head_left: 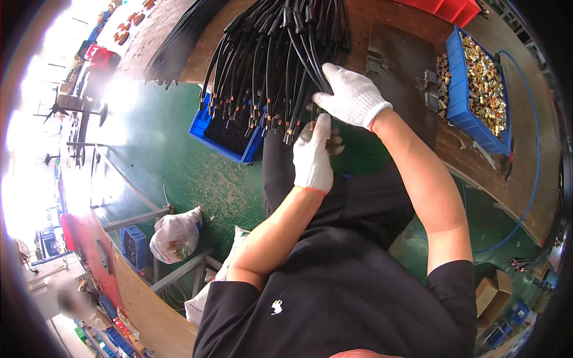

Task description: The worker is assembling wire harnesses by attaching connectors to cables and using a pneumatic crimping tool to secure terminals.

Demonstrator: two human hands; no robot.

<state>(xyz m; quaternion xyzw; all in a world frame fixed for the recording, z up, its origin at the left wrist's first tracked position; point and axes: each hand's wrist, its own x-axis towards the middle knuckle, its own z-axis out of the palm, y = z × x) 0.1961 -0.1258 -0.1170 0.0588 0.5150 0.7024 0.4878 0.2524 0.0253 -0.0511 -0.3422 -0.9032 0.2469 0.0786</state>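
A thick bundle of black cables (262,59) hangs over the edge of the brown workbench, with bare copper showing at many of the lower ends. My right hand (353,96), in a white knitted glove, is closed on a black cable at the bundle's right side. Just below it, my left hand (314,156), gloved the same way, pinches near the cable's end with the thumb up. The fingers partly hide the end between the two hands. Beneath the hanging ends, a blue bin (230,134) holds small dark pieces.
On the bench to the right, a blue bin (477,89) is filled with small brass-coloured metal parts; more lie beside it. Metal fixtures (427,86) stand between it and my right hand. A blue hose (537,137) curves along the right. A white sack (177,235) sits at lower left.
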